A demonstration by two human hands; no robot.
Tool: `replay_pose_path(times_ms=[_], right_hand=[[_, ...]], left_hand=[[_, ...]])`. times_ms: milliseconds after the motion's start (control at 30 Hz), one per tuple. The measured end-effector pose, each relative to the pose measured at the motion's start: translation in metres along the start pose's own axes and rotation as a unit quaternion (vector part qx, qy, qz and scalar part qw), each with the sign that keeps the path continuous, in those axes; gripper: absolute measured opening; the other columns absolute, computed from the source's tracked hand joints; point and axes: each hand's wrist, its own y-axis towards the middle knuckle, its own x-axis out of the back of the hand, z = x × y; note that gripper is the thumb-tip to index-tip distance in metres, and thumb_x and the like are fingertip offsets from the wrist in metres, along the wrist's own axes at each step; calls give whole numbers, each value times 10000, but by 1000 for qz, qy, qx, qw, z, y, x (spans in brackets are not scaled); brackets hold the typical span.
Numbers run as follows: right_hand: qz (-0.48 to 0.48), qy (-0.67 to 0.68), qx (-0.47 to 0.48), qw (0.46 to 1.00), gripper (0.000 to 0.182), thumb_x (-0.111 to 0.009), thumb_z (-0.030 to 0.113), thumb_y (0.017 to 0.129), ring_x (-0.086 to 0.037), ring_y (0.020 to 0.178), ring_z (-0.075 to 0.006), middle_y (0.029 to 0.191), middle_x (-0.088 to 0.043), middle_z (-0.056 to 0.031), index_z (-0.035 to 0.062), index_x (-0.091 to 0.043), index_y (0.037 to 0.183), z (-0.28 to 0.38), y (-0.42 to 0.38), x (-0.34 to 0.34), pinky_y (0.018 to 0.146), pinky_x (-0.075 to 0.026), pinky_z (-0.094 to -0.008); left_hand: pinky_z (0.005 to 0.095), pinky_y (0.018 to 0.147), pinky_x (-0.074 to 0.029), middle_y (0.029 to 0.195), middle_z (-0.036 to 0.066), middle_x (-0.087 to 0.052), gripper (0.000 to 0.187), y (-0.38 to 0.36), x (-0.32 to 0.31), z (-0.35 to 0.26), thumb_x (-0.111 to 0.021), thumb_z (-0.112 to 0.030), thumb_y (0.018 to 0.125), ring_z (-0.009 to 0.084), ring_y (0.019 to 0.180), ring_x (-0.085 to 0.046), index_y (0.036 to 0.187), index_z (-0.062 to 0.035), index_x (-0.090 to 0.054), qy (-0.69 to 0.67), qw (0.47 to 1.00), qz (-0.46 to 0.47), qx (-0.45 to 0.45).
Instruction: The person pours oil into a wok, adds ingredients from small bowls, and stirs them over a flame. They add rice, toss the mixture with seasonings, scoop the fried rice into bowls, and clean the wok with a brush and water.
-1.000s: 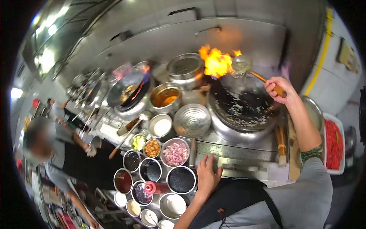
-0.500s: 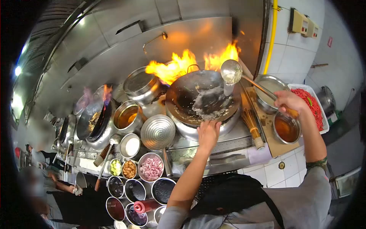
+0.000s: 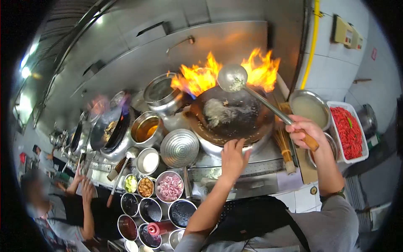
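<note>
My right hand (image 3: 305, 129) is wrapped round the wooden end of a long-handled ladle (image 3: 233, 78). Its round bowl, with white bits on it, hangs above the wok. The dark wok (image 3: 235, 113) sits on a burner with tall flames behind it; a pale, blurred splash shows inside. At the wok's near rim is my left hand (image 3: 234, 160), its fingers extended and the thumb apart, fingertips right by the edge. Left of that hand, a perforated strainer (image 3: 179, 148) lies with its handle toward me.
Flames (image 3: 197, 75) rise behind the wok. On the right are a bamboo brush (image 3: 284, 153), a bowl of cloudy liquid (image 3: 310, 110) and a basket of red peppers (image 3: 346, 130). Left stand sliced meat (image 3: 169, 187), several sauce pots and a second wok (image 3: 105, 130). A co-worker (image 3: 71, 201) stands far left.
The ladle's bowl has moved left over the wok, and my right hand has come down and left. The pale splash now shows farther left inside the wok. My left hand's fingers are more spread.
</note>
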Motion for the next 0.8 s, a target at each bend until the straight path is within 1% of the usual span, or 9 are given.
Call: replay_pose_path(times_ms=[167,267,367,500,600,667,700,767,800], right_hand=[[36,-151,25,988,205,-560,51,878,-479,509,-61,793,-538,-21,57,-498,1074,6,122,-41,372,-398,-242],[73,-233,29,969,192,-569,60,858,-498,512,-87,741,-535,-20,58,-506,1039,-2,238,-50,393,-414,-265],[60,-405,46,911,248,-599,84,810,-551,540,-140,718,-566,-57,16,-532,1039,-21,339,-85,473,-463,-310],[-10,-571,125,811,352,-599,84,759,-628,601,-214,780,-638,-157,-74,-562,1072,-72,446,-115,607,-512,-377],[-18,-676,104,730,355,-544,73,771,-659,633,-255,783,-655,-208,-130,-574,1061,-104,508,-118,665,-526,-403],[1,-542,33,840,176,-525,61,767,-590,533,-231,643,-596,-126,-51,-601,879,-107,513,-132,548,-487,-413],[20,-435,-35,899,128,-524,56,764,-566,508,-217,610,-569,-107,-24,-593,837,-102,520,-136,508,-466,-397],[87,-84,-124,985,85,-532,14,751,-481,448,-141,547,-456,-29,81,-510,705,-94,521,-146,404,-363,-301],[118,52,-167,978,98,-508,-2,778,-500,484,-106,603,-463,-15,77,-469,734,-84,513,-150,424,-364,-254]], left_hand=[[433,881,-463,1079,193,-602,462,-40,49,-14,-704,-252,842,364,1001,-575,1237,-43,-589,9,998,-51,-36],[414,870,-478,1073,188,-606,444,-75,69,-12,-719,-235,839,369,979,-584,1216,-36,-596,-34,999,12,26],[401,836,-494,1083,177,-609,424,-111,96,-11,-717,-225,852,368,946,-602,1213,-39,-595,-47,982,69,170],[397,813,-505,1031,178,-635,375,-165,123,-15,-720,-206,848,366,928,-628,1159,-23,-621,-4,942,-22,335],[376,825,-509,1025,175,-658,341,-235,119,-9,-728,-232,849,323,960,-650,1121,-39,-662,36,886,-98,451],[373,824,-509,1025,170,-667,332,-248,122,-29,-730,-216,839,313,961,-654,1109,-32,-669,-34,798,-168,578],[352,826,-518,1054,198,-662,293,-270,117,-24,-655,-122,902,288,957,-651,1147,34,-622,16,855,-168,491],[361,815,-519,1056,220,-658,347,-302,107,-22,-669,-172,904,292,959,-653,1179,32,-614,0,836,-184,517],[365,809,-520,1057,231,-656,375,-296,112,-29,-675,-197,905,295,960,-654,1195,31,-609,-9,827,-192,528]])
